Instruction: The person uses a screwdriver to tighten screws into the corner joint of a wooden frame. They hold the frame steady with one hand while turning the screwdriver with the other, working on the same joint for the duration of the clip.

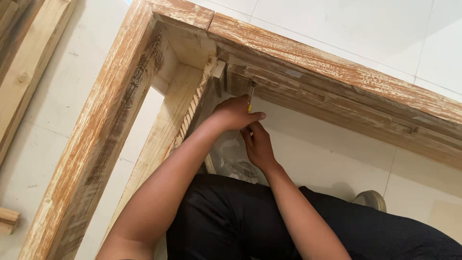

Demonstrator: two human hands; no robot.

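While both hands (245,127) grip a screwdriver (250,98) — frame corner (192,43) crowds.

floor: pale tiles (346,29) are lying beyond and below the hands
planks: loose timber (21,72) is lying far left of the hands
offcut: small wood block (7,220) is sitting low, far left
plastic: crumpled clear wrap (236,166) is lying just beneath the hands
shoe: grey toe (370,198) is showing lower right of the hands

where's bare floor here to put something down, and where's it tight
Bare tile lies beyond the wooden frame at top right, and inside it right of the right hand. It is crowded at the corner, where both hands grip the screwdriver.
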